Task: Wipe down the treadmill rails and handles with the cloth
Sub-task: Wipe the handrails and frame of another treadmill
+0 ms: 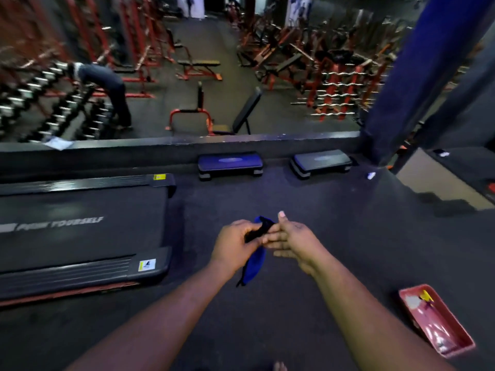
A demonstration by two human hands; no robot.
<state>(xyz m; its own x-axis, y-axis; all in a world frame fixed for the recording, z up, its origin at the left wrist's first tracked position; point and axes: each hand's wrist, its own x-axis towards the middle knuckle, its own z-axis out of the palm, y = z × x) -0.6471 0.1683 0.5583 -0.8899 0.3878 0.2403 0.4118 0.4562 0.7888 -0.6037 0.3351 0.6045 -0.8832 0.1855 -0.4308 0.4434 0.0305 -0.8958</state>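
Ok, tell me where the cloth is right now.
In the head view the blue cloth is at centre frame, gripped by the left hand with the right hand touching its top, above the floor just right of the treadmill.

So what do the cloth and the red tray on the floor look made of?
The cloth looks like soft blue fabric with a dark edge: it hangs limp and folds in the left hand. The red tray seems rigid glossy plastic, judging by its sheen and sharp rim.

cloth (257, 259): blue, bunched, hanging | treadmill (80, 228): black, flat on floor, left
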